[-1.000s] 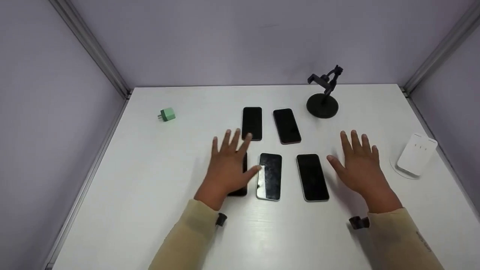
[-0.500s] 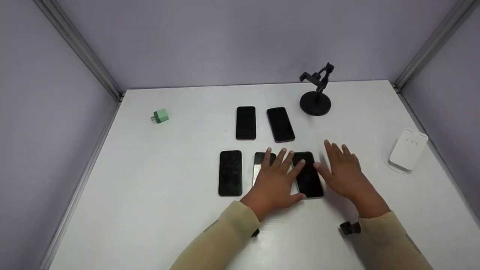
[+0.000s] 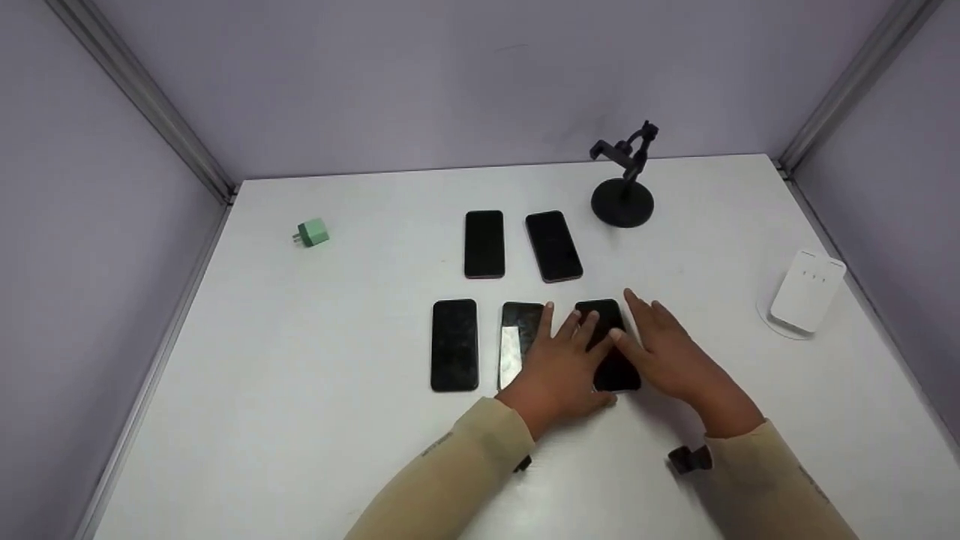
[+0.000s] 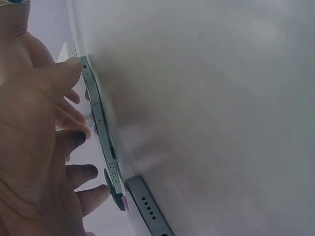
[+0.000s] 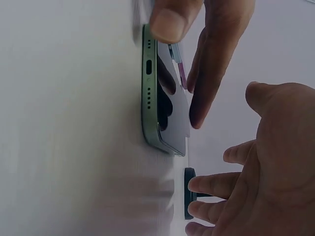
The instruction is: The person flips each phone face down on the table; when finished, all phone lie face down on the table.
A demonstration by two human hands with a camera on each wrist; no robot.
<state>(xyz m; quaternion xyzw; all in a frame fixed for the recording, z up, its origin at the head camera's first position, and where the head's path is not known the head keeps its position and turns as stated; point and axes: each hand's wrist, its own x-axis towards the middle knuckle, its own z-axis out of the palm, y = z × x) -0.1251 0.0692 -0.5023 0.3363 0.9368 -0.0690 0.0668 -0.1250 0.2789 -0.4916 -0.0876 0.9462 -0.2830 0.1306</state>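
Low over the front-right phone (image 3: 619, 375) is my left hand (image 3: 559, 375), fingers spread and fairly straight. In the right wrist view, the left thumb (image 5: 170, 24) lies right at a corner of that phone's pale green edge (image 5: 148, 98), by the charging port. My right hand (image 3: 671, 364) is held at the phone's right side, its extended thumb overlapping the screen in the head view. Partly covered by the left hand, the front-middle phone (image 3: 514, 352) shows a bright reflection. The front-left phone (image 3: 454, 345) lies flat beside it.
Behind lie two more dark phones (image 3: 484, 244), one slightly turned (image 3: 553, 246). A black phone stand (image 3: 622, 201) with a round base is at the back right. A white plug adapter (image 3: 808, 291) lies far right, a green charger plug (image 3: 312, 232) at the left. Walls enclose the white table (image 3: 337, 450).
My left hand has moved right, from the front-left phone to the front-right one. My right hand has shifted left to that phone's side. The head view has drifted slightly, and the phones keep their layout.
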